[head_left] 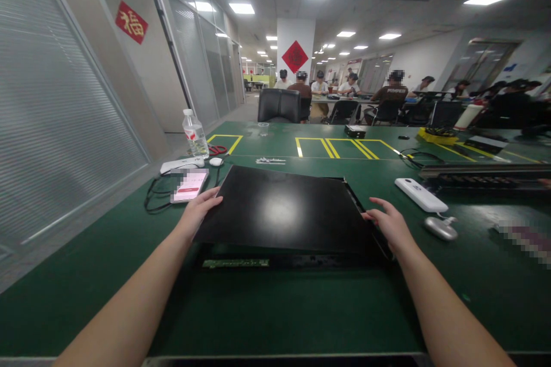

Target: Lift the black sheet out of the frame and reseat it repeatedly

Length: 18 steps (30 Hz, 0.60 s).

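A large flat black panel [279,206] lies in front of me on the green table [267,309], over a dark base whose front edge shows a green circuit strip [236,263]. My left hand [198,210] grips the panel's left edge, fingers curled over the top. At the panel's right edge sits my right hand [390,223], thumb on top and fingers down the side. The panel's near edge looks lifted slightly off the base.
To the left lie a phone [189,185], a black cable, a white device [183,165], a water bottle [194,134] and red scissors [217,150]. On the right are a white remote-like device [420,194], a grey mouse-like object [439,227] and a long rail [486,171]. Several people sit at tables behind.
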{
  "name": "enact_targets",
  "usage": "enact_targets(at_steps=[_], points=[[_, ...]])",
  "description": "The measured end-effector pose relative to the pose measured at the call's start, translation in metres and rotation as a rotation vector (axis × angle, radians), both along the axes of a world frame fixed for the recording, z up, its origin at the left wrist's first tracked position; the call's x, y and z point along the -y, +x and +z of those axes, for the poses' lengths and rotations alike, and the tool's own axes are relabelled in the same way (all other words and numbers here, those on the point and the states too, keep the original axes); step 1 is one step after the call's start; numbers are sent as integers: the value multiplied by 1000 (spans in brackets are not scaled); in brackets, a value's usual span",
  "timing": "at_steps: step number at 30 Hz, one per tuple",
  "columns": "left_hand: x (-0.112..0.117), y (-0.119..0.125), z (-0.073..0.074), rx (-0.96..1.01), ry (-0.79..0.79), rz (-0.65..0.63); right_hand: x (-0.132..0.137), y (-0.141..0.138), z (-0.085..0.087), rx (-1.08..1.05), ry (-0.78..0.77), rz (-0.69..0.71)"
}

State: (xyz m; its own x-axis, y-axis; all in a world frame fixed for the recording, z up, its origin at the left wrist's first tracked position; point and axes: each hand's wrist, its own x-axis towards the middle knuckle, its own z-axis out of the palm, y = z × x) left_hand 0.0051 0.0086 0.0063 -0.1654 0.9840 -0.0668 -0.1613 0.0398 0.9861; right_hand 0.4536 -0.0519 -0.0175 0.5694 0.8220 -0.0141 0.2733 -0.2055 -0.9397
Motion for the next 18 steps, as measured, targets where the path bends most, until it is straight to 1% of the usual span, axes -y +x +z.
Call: enact_targets(at_steps=[3, 5, 9, 13, 18], points=[[2, 2, 0, -3, 3, -43, 1, 0, 1, -4, 2, -7], [4, 4, 0, 1, -1, -48, 1, 1, 0, 11, -4, -10], [8, 10, 4, 8, -55, -40, 0, 4, -2, 101, -20, -26], [12, 15, 8, 23, -93, -72, 0, 4, -2, 180, -51, -40], [12, 15, 9, -11, -113, -40, 1, 0, -1, 212, -57, -24]])
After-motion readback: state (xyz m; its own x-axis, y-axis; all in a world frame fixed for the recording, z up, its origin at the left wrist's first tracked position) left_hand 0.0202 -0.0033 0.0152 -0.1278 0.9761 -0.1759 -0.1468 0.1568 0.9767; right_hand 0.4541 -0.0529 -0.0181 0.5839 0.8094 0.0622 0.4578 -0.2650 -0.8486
